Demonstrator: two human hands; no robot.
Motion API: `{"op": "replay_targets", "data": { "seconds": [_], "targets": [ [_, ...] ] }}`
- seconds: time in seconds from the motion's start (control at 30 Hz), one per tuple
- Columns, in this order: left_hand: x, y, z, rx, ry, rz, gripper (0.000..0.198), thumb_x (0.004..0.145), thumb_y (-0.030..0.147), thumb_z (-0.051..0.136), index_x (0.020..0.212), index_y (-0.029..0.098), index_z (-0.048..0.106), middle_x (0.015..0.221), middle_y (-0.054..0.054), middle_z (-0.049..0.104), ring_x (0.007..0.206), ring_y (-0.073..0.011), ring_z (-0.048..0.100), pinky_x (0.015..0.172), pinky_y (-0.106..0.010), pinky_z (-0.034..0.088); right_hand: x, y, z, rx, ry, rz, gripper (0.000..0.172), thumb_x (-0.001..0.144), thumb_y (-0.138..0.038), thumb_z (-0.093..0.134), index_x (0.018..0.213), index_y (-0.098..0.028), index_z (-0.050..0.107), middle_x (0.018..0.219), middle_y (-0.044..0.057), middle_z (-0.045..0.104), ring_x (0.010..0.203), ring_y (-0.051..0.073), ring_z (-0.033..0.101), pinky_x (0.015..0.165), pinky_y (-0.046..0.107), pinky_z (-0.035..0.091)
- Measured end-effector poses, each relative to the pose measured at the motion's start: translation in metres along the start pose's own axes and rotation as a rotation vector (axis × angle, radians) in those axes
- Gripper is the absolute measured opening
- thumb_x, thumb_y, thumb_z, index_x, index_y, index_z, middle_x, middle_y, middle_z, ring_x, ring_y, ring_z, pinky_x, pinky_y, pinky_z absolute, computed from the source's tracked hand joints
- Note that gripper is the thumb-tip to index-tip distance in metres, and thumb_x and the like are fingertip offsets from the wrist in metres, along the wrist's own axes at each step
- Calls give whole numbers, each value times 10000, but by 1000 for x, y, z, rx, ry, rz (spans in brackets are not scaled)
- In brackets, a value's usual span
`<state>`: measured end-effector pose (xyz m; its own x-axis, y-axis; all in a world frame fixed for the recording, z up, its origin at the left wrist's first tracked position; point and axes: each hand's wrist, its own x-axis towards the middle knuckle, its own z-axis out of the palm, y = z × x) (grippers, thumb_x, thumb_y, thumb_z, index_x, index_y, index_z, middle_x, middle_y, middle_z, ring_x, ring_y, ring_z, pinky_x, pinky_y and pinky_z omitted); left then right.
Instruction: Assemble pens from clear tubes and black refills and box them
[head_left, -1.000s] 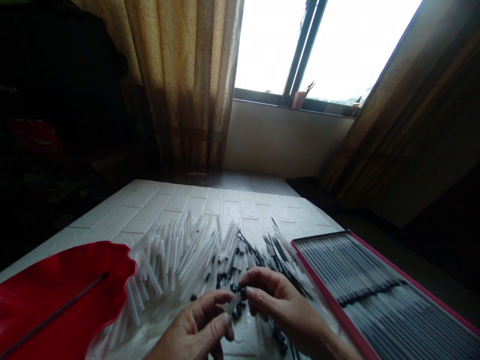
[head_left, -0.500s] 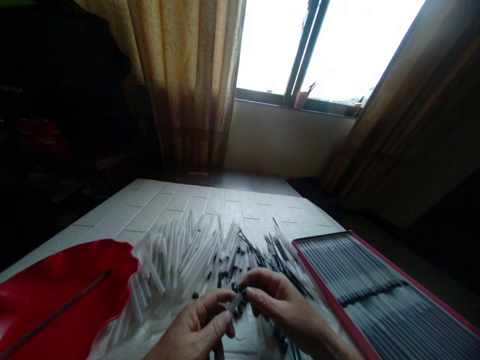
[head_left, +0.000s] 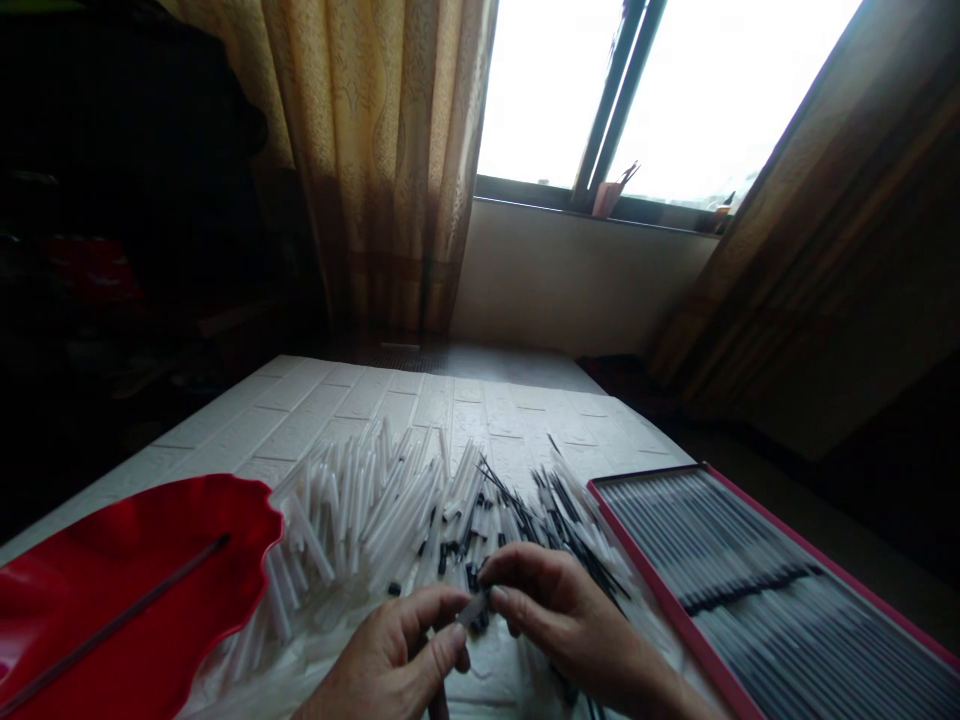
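Left hand (head_left: 397, 642) and right hand (head_left: 561, 600) are pinching 1 tube (head_left: 472, 608) at opposite ends, fingers nearly closed, seemingly steadying it.

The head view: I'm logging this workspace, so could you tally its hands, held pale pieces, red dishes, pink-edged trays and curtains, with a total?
Left hand and right hand: 2
Pale piece at the fingertips: 1
Red dish: 1
Pink-edged tray: 1
Left curtain and right curtain: 2
Total: 7
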<state>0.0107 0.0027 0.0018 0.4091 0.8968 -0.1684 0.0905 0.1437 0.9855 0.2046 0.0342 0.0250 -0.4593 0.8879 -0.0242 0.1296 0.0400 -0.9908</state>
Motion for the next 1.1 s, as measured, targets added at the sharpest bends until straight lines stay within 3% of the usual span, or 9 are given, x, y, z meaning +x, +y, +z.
{"op": "replay_targets", "data": {
  "seconds": [0.13,0.3,0.43,0.53,0.7,0.93,1.1],
  "targets": [
    [0,-3,-2,77,21,-1,568,766,700,562,985,193,694,715,27,583,450,-55,522,417,-147,393,-2,1,-2,-262,45,-99,107,827,-206,610,900,-169,678,805,30,669,757,152,611,700,253,474],
    [0,-8,-2,124,38,-14,589,757,710,545,936,176,718,713,7,594,470,-81,521,442,-181,434,-3,-1,-3,-414,47,-217,93,833,-172,604,871,-177,689,783,18,685,725,135,626,678,224,472],
    [1,-6,-1,129,38,-46,646,731,736,542,931,147,717,676,12,572,441,-77,496,438,-190,413,-3,-5,-4,-516,19,-203,86,838,-175,603,860,-177,686,782,16,692,717,132,628,665,212,456],
    [0,-6,-2,146,26,-16,579,767,682,555,898,146,731,681,2,584,464,-85,500,448,-187,421,-3,-7,-5,-590,-1,-184,96,856,-200,586,861,-177,679,790,20,695,729,137,633,674,216,445],
    [-2,-7,-4,202,50,13,432,833,495,580,1069,163,723,755,-33,672,492,-105,543,458,-184,446,-2,-4,-4,-738,3,-206,204,897,-266,519,767,-173,646,698,18,655,646,124,593,609,208,384],
    [-1,-3,-2,268,-1,41,301,848,404,557,918,189,755,748,-9,668,486,-88,527,446,-148,426,2,6,3,-881,32,-201,451,915,-330,414,490,-179,416,458,-30,439,439,81,376,482,243,214],
    [-1,-3,-1,203,-11,-5,364,834,500,575,894,182,741,715,-2,638,484,-91,510,455,-166,431,4,8,2,-805,-6,-124,498,927,-375,375,485,-177,493,457,-8,500,442,98,461,487,224,287]
  ]
}}
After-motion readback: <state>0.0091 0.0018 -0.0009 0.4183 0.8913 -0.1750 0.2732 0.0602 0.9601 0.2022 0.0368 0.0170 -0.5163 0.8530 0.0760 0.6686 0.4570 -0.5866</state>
